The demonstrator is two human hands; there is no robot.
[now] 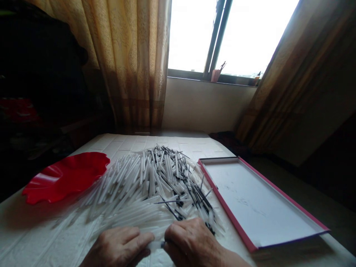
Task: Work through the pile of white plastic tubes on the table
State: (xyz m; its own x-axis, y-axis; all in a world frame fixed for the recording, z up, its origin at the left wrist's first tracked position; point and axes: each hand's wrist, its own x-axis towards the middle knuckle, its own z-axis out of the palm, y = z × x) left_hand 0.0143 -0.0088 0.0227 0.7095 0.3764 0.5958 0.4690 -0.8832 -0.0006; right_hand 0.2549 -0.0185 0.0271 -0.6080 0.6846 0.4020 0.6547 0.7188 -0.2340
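Nearest, the left hand (119,244) pinches a pale tube (154,245) between thumb and fingers, and the right hand (192,239) has its fingers curled tight around the tube's dark end, the tube bridging the two hands. Just beyond lies a heap of tubes (128,185) and black sticks (201,197), between a red bowl (68,176) on the left and a pink-edged tray (267,189) on the right. Far off, a curtain (128,63) hangs left of a window (189,37).

Countless tubes (125,181) and rods (200,196), one dish (66,176), one tray (278,200), two curtains (133,55)
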